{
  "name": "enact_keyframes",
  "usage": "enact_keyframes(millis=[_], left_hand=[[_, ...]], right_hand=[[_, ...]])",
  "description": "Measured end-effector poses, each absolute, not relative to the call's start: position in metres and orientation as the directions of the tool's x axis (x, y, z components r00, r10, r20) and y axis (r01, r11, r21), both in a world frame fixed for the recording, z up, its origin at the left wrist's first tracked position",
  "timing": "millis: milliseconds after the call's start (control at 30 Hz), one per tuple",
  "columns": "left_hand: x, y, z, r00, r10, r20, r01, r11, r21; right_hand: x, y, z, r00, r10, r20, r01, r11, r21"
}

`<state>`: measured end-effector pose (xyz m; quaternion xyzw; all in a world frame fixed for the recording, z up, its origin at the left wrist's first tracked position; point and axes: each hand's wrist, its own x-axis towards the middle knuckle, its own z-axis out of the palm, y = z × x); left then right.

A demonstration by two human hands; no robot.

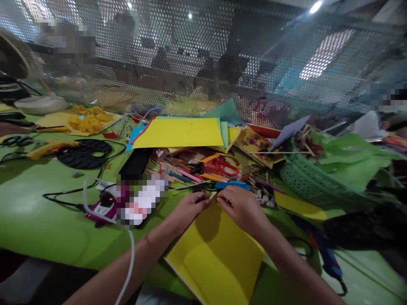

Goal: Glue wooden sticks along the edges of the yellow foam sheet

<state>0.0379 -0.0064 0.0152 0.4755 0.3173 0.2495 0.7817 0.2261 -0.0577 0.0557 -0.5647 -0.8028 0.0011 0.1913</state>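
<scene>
A yellow sheet of card (pixel 224 258) lies turned cornerwise in front of me, with a pale strip along its lower left edge. Both hands meet over its far corner. My left hand (pixel 190 209) is closed in a pinch, and the tip of a small pale stick (pixel 213 195) shows at its fingertips. Right beside it, my right hand (pixel 241 207) has its fingers curled and pressed together; whatever they grip is hidden. A blue pen-like thing (pixel 233 185) lies just beyond the right hand.
Beyond my hands are scissors (pixel 222 165), loose sticks and a stack of coloured paper (pixel 181 132). To the left are a purple power strip (pixel 103 209), a white cable (pixel 129 262) and a black reel (pixel 83 153). A green basket (pixel 305 182) and glue gun (pixel 327 258) are right.
</scene>
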Motion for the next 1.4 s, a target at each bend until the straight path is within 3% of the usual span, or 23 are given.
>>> enact_keyframes(millis=[133,233,467,533,667,900,967,1067,1233,1300,1400], left_hand=[[0.039,-0.005,0.011,0.666,0.710,-0.228,-0.059,0.355,0.933],[0.040,-0.006,0.013,0.649,0.719,-0.249,-0.059,0.373,0.926],[0.039,-0.008,0.021,0.644,0.699,-0.312,-0.150,0.515,0.844],[0.039,-0.009,0.022,0.635,0.704,-0.317,-0.158,0.520,0.839],[0.040,-0.008,0.020,0.641,0.710,-0.292,-0.126,0.473,0.872],[0.040,-0.007,0.018,0.657,0.735,-0.168,-0.029,0.247,0.969],[0.040,-0.007,0.017,0.656,0.737,-0.163,-0.027,0.239,0.971],[0.041,-0.008,0.016,0.661,0.725,-0.196,-0.047,0.301,0.953],[0.040,-0.009,0.019,0.654,0.706,-0.271,-0.113,0.446,0.888],[0.040,-0.009,0.019,0.646,0.713,-0.272,-0.115,0.444,0.889],[0.040,-0.008,0.016,0.635,0.731,-0.250,-0.073,0.379,0.922]], right_hand=[[0.222,-0.057,0.050,-0.315,0.871,0.377,0.923,0.374,-0.093],[0.221,-0.057,0.049,-0.299,0.842,0.449,0.927,0.369,-0.075],[0.230,-0.054,0.058,-0.209,0.919,0.333,0.837,0.345,-0.425],[0.231,-0.055,0.059,-0.198,0.927,0.319,0.820,0.335,-0.464],[0.230,-0.056,0.056,-0.206,0.906,0.370,0.862,0.347,-0.370],[0.225,-0.058,0.052,-0.355,0.831,0.428,0.914,0.404,-0.027],[0.224,-0.057,0.051,-0.344,0.825,0.449,0.922,0.387,-0.005],[0.224,-0.056,0.051,-0.266,0.853,0.449,0.918,0.367,-0.151],[0.230,-0.052,0.053,-0.140,0.944,0.299,0.817,0.281,-0.504],[0.231,-0.052,0.054,-0.127,0.951,0.281,0.794,0.267,-0.546],[0.229,-0.054,0.054,-0.143,0.938,0.316,0.830,0.287,-0.477]])
